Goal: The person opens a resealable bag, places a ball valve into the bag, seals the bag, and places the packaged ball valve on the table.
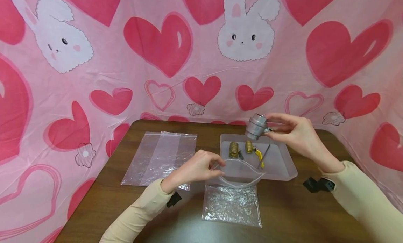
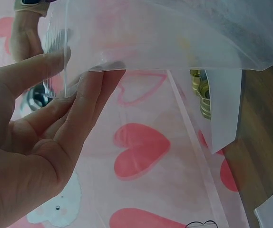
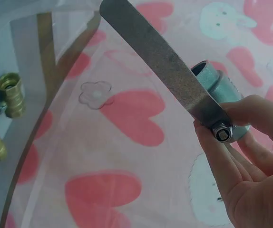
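Note:
My right hand (image 1: 294, 134) holds a silver ball valve (image 1: 255, 126) up over the tray, gripping it near its lever joint. Its long flat steel lever (image 3: 151, 54) points away from the fingers in the right wrist view. With thumb and fingers, my left hand (image 1: 196, 166) pinches the edge of a clear zip bag (image 1: 231, 204), whose mouth gapes toward the tray. Through the left wrist view the bag (image 2: 165, 35) hangs from that grip. Two brass ball valves lie in the tray: a larger one (image 1: 233, 150) and a smaller one (image 1: 248, 147) with a yellow lever (image 1: 259, 158).
A shallow translucent white tray (image 1: 288, 173) stands at the right of the brown wooden table (image 1: 176, 218). Flat clear zip bags (image 1: 157, 159) lie overlapping at the left. A pink cloth (image 1: 201, 61) with hearts and rabbits hangs behind the table.

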`<state>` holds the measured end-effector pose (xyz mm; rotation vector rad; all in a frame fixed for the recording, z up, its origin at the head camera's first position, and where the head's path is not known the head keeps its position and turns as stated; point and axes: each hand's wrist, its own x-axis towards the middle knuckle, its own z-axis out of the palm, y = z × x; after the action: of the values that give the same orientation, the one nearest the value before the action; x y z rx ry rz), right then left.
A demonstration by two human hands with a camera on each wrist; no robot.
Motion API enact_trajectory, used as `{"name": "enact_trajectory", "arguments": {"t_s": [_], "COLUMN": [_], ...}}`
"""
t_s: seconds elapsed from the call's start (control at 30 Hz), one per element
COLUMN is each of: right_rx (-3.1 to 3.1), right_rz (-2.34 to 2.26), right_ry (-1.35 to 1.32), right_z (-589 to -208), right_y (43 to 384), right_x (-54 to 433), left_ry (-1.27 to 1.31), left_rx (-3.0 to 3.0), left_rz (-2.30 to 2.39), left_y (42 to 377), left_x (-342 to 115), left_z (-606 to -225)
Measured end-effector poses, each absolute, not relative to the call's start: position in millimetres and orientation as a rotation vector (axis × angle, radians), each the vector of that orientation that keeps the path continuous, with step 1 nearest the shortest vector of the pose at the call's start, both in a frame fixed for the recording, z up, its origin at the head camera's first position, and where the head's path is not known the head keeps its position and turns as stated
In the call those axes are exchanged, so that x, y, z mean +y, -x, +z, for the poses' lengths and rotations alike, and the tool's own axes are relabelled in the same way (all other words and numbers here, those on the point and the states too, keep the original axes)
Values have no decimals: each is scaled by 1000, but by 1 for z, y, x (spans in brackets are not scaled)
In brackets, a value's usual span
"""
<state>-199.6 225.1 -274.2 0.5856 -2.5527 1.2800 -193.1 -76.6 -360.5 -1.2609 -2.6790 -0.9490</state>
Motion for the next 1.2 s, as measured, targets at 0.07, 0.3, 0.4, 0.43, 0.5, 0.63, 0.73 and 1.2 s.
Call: {"name": "enact_trajectory", "arguments": {"t_s": [0.07, 0.3, 0.4, 0.43, 0.5, 0.63, 0.73, 1.2], "right_rx": [-2534, -2474, -2469, -2470, -2467, -2446, -2430, -2420], "right_rz": [1288, 1274, 1275, 1276, 1274, 1247, 1219, 1083], "right_ry": [-604, -702, -742, -754, -776, -842, -885, -1052], "right_z": [-272, -269, -270, -271, -272, -275, -279, -295], "right_y": [197, 186, 182, 181, 180, 177, 176, 173], "right_x": [222, 211, 208, 206, 204, 199, 195, 186], "left_ry": [1259, 1243, 1242, 1243, 1246, 1252, 1249, 1226], "left_rx": [-2679, -2701, -2704, -2703, -2700, -2696, -2697, -2699], "left_rz": [-958, -984, -1010, -1016, -1020, -1020, -1031, -1033], "left_y": [193, 192, 193, 193, 193, 194, 194, 194], "left_x": [-76, -76, -76, -76, -76, -76, -76, -79], "left_z": [-359, -358, -358, -359, -359, -358, -357, -354]}}
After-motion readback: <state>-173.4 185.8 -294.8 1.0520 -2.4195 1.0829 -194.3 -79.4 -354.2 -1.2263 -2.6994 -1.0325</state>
